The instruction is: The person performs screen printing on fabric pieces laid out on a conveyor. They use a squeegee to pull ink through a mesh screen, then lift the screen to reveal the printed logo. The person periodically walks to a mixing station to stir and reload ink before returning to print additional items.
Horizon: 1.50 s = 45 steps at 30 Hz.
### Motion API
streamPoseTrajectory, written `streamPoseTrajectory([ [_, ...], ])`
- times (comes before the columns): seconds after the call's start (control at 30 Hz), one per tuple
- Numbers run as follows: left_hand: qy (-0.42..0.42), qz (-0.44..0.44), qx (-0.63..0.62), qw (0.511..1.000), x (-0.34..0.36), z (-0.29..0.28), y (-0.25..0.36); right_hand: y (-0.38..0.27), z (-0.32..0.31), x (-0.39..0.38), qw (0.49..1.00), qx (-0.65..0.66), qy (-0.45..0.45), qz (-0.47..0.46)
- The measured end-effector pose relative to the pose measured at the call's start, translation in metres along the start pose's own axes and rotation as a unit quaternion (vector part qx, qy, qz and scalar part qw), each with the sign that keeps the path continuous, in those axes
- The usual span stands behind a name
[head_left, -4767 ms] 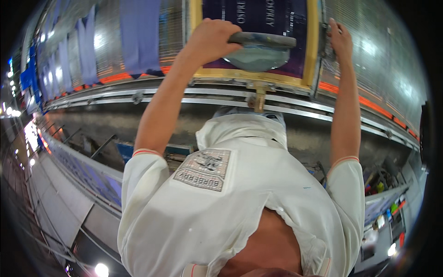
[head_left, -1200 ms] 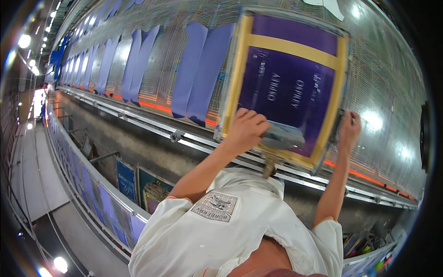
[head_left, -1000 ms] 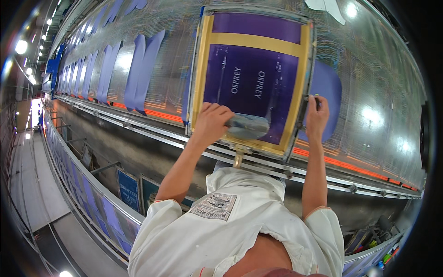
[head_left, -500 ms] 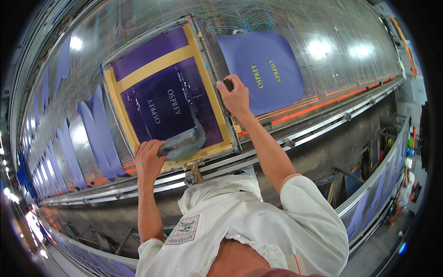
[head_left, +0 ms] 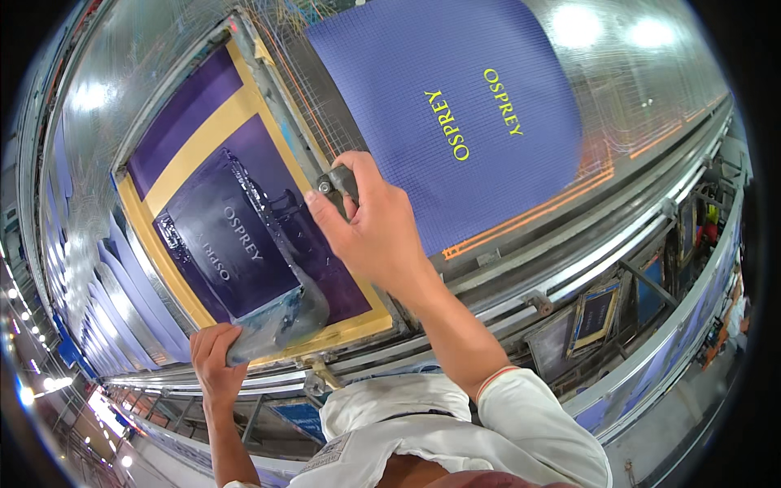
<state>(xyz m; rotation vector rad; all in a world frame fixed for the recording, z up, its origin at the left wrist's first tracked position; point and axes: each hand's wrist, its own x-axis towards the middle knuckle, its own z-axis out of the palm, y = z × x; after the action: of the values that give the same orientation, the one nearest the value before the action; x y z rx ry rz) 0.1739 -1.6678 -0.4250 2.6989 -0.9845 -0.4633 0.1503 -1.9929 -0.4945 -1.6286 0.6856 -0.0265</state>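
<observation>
A screen-printing frame (head_left: 390, 318) with a purple mesh and yellow tape borders lies on the long table. White lettering and wet, shiny ink streaks show on the mesh. At its near end my left hand (head_left: 218, 362) is closed round the end of an ink-smeared squeegee (head_left: 281, 320), whose blade rests on the screen. My right hand (head_left: 376, 224) grips a dark handle (head_left: 340, 185) with a bolt at the frame's right side. Right of the frame, a blue-purple textured sheet (head_left: 504, 106) with rounded corners lies flat, carrying two lines of yellow lettering.
Several blue-purple pieces (head_left: 122, 301) lie in a row along the table to the left. A metal rail (head_left: 602, 268) runs along the table's near edge, close to my body. Below it, more framed screens (head_left: 595, 317) stand on a rack at the right.
My view has come closer and swung, so the frame appears farther left and the sheet larger. Both hands keep their grips. The squeegee stays at the screen's near end.
</observation>
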Motion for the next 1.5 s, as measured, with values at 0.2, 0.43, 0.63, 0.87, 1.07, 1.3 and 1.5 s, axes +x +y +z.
streamPoseTrajectory([
  [0.2,0.006,0.006,0.031,0.999,0.002,0.012,-0.006,-0.003,-0.01,0.005,0.999,0.024,-0.03,0.018],
  [0.43,0.008,-0.001,0.038,0.999,0.009,0.01,-0.007,0.009,-0.005,0.003,0.999,0.043,-0.032,-0.012],
  [0.63,0.004,-0.004,0.043,0.999,0.014,0.009,-0.006,0.012,-0.005,0.003,0.997,0.059,-0.023,-0.036],
  [0.87,0.001,-0.012,0.042,0.999,0.015,0.008,-0.005,0.012,-0.007,0.005,0.996,0.07,-0.02,-0.044],
  [1.07,0.007,-0.01,0.045,0.999,0.016,0.008,-0.004,0.008,-0.011,0.008,0.996,0.077,-0.02,-0.038],
  [1.3,0.038,0.007,0.012,0.999,0.008,0.007,-0.006,0.007,-0.001,-0.003,0.998,0.05,0.016,-0.043],
  [1.5,0.051,0.014,-0.003,0.999,-0.006,0.005,-0.004,0.013,0.011,-0.003,0.997,-0.007,0.073,-0.038],
])
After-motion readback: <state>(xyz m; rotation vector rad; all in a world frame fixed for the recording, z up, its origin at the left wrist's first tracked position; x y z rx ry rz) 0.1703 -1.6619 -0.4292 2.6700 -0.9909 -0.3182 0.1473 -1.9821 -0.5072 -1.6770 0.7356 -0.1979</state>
